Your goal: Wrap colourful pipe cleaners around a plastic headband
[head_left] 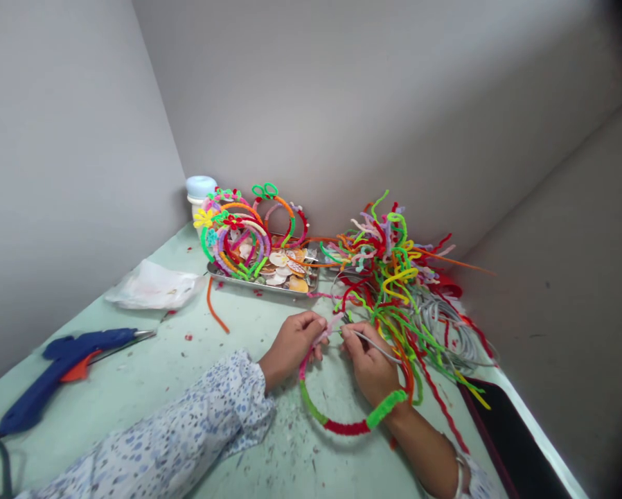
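My left hand point(296, 342) is closed, its thumb and fingers pinching the pale pink end of a pipe-cleaner hoop point(347, 427). Pink, green, dark red and bright green fuzzy sections run along the hoop, which curves down below both hands and passes over my right wrist. My right hand point(369, 366) is closed too, just right of the left one, with its fingertips pinched on a thin grey wire point(377, 344). Whether that wire is a bare part of the hoop, I cannot tell. A pile of loose pipe cleaners point(394, 270) lies just beyond my right hand.
Finished-looking colourful hoops point(241, 239) rest on a metal tray point(290, 290) of flat pieces. A blue glue gun point(66, 360) and a plastic bag point(155, 284) lie left. Coiled grey wire point(446, 326) and a dark flat object point(508, 436) are right. Walls stand behind.
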`<move>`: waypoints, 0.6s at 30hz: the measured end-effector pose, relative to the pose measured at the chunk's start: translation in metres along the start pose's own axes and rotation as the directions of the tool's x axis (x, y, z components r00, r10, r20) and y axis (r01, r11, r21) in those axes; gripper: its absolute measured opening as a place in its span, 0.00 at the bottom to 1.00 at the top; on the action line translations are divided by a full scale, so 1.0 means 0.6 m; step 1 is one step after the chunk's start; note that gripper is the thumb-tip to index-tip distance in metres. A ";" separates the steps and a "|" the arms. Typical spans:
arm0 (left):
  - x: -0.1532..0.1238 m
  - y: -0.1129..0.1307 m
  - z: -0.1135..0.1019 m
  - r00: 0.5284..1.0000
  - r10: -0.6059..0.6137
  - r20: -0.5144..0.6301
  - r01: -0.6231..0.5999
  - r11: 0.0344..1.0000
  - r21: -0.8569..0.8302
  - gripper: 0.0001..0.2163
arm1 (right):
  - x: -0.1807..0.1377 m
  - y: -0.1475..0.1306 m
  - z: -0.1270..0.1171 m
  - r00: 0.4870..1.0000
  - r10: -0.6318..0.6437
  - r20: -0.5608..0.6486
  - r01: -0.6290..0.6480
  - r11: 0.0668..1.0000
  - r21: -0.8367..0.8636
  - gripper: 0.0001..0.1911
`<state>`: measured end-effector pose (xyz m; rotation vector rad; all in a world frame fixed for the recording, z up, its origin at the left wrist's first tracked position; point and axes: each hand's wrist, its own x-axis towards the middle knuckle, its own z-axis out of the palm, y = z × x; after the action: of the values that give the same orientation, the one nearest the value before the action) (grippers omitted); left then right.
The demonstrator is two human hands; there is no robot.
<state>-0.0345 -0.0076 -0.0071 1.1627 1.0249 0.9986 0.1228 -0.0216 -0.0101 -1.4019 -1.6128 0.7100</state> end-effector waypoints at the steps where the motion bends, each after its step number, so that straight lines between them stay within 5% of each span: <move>1: 0.001 0.000 0.000 1.000 -0.003 0.006 0.002 1.000 0.011 0.15 | -0.001 0.000 0.000 1.000 -0.009 0.003 0.009 1.000 -0.005 0.14; 18: 0.001 0.004 0.005 0.999 -0.002 0.033 -0.001 0.995 0.096 0.14 | -0.002 -0.002 -0.001 0.999 -0.037 -0.026 0.035 0.995 -0.092 0.13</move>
<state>-0.0315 -0.0074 -0.0042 1.2538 1.0562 0.9356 0.1228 -0.0233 -0.0090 -1.4378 -1.6629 0.6005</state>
